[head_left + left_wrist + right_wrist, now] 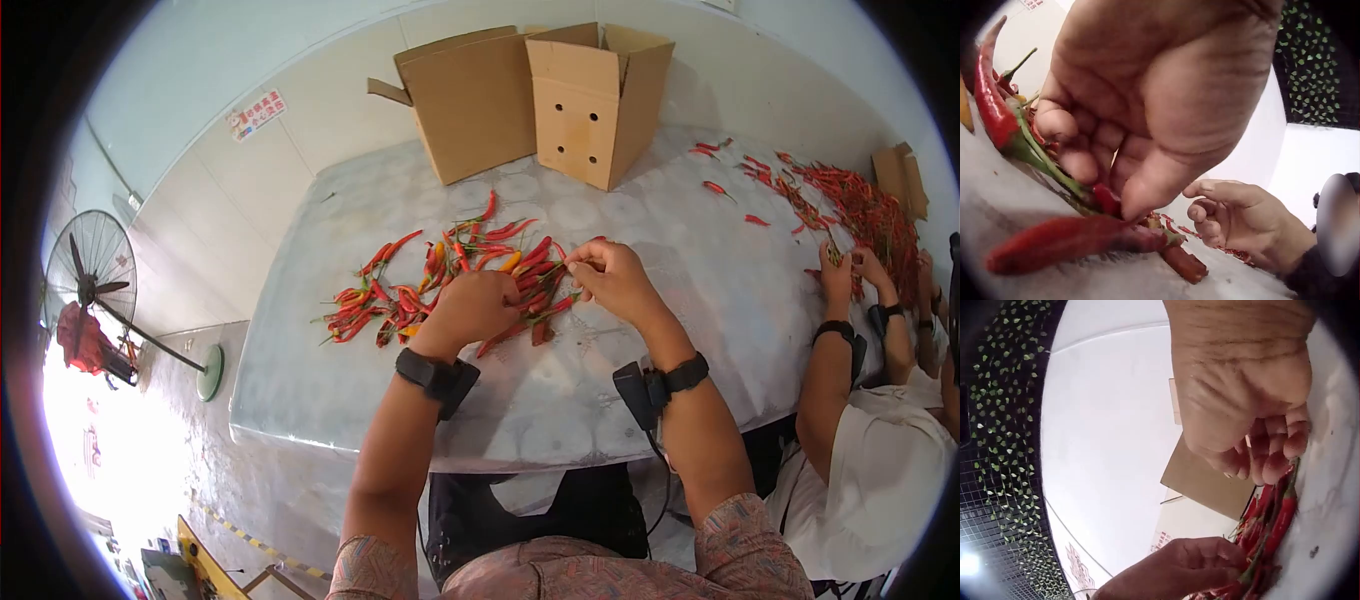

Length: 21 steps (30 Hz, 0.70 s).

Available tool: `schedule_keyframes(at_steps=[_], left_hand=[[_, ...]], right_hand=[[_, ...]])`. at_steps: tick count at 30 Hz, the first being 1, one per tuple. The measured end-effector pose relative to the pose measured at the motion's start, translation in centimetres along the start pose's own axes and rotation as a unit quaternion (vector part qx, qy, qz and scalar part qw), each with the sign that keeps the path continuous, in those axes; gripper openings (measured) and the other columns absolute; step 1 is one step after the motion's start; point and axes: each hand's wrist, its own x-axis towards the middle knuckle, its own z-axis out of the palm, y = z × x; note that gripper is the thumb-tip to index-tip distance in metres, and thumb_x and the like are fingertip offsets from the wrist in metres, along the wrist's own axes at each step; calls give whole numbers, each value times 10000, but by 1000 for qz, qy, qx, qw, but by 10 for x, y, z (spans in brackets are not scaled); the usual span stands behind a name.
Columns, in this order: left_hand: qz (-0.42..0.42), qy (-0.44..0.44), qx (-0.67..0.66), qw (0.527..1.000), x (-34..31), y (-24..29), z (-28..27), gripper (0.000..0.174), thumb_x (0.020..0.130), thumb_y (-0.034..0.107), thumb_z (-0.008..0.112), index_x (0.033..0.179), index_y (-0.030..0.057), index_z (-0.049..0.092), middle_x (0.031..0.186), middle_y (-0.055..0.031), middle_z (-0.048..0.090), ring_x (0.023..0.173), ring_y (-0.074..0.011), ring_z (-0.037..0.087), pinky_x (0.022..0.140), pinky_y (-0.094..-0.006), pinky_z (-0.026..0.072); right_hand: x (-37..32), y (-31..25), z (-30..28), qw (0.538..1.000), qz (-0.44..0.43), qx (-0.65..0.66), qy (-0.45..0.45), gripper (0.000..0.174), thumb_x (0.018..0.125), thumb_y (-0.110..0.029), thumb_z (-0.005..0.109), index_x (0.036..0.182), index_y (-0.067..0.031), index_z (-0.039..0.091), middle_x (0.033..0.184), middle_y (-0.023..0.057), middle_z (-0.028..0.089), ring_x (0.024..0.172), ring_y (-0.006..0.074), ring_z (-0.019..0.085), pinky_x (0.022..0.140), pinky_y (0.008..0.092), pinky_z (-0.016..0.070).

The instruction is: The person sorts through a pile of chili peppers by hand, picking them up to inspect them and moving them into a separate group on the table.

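Pinching red pepper with left hand, among loose peppers on tabletop. Curling right hand at their right edge; cannot tell whether gripping. Best to press lightly, ease stems apart before lifting, avoid bruising.

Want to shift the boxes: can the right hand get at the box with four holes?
Probably yes: bare tabletop mostly separates the right hand from the box, though reaching may take a stretch.

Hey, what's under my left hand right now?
Red chilies and green stems lie beneath your left hand. It hides part of the pile, so I can't tell how many are there.
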Motion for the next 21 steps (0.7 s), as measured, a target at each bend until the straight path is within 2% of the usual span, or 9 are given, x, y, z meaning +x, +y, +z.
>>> schedule_keyframes(at_steps=[4,6,7,9,10,12,16,18,21], left_hand=[[16,-31,-28,999,10,-5,1,180,709,138,613,856,37,637,785,-118,656,740,-258,629,666,-353,485],[6,-18,-94,995,11,-8,-2,146,734,120,616,842,22,625,742,-89,646,684,-188,613,629,-306,475],[8,-21,-93,995,11,-11,-3,146,734,120,616,842,22,625,742,-89,646,684,-188,613,629,-306,475],[-51,24,-246,968,10,-18,-4,129,769,100,615,854,5,603,711,-26,604,661,-101,562,600,-253,450],[-50,21,-245,968,9,-19,-4,129,769,100,615,854,5,603,711,-26,604,661,-101,562,600,-253,450],[-49,76,-303,949,7,-20,-5,96,791,76,607,852,7,583,720,19,562,670,-53,521,588,-214,427],[-53,49,-378,923,8,-20,-2,105,759,81,637,800,-4,590,701,-10,571,686,-87,520,629,-254,441],[7,45,-397,917,10,-16,4,104,749,76,648,783,3,582,709,-6,569,667,-82,516,614,-245,438],[23,30,-384,922,12,-14,8,98,754,76,641,804,4,596,730,-1,577,662,-83,528,618,-254,445]], right_hand=[[-3,-2,3,1000,21,20,-7,193,834,-143,588,905,33,620,651,41,599,500,86,544,486,226,444],[-4,-5,7,997,38,47,-55,182,838,-130,581,900,37,618,655,43,601,493,80,537,485,228,443],[-5,-7,7,997,39,49,-52,182,838,-130,581,900,37,618,655,43,601,493,80,537,485,228,443],[-6,-11,8,996,54,46,-50,169,843,-124,579,887,35,617,642,42,594,492,79,534,473,226,436],[-6,-10,9,996,55,47,-48,169,843,-124,579,887,35,617,642,42,594,492,79,534,473,226,436],[-6,-9,12,995,54,72,-47,169,859,-124,570,917,31,600,661,37,588,507,69,530,448,204,405],[-7,-10,17,989,57,128,-51,192,861,-134,581,942,39,590,689,47,597,515,71,535,447,207,412],[-7,-11,19,987,48,144,-48,210,860,-139,591,970,40,581,715,57,602,535,77,547,457,212,423],[-7,-6,20,985,53,162,-34,227,861,-179,591,951,29,585,700,42,598,535,78,551,456,205,425]])
